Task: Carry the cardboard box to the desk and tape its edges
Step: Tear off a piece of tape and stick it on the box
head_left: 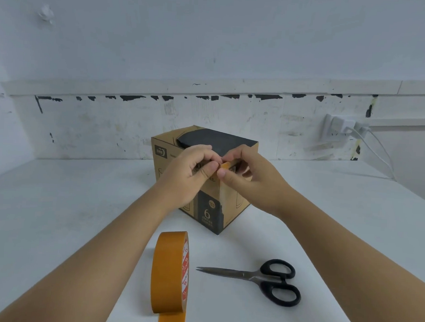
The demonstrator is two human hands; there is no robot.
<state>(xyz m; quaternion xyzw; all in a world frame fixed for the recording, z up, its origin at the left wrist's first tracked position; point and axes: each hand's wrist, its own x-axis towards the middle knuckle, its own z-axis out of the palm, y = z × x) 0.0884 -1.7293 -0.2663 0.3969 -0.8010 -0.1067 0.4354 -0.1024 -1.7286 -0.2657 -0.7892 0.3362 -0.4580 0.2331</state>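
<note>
A brown cardboard box with black print stands on the white desk, one corner turned toward me. My left hand and my right hand meet in front of the box's near upper corner. Between their fingertips they pinch a small orange piece of tape. A pale strip runs down the box's near vertical edge below my hands. A roll of orange tape stands on its edge near the desk's front, with a loose end hanging over the edge.
Black-handled scissors lie shut on the desk to the right of the roll, blades pointing left. A wall socket with a white plug and cable sits at the back right. The wall runs right behind the box.
</note>
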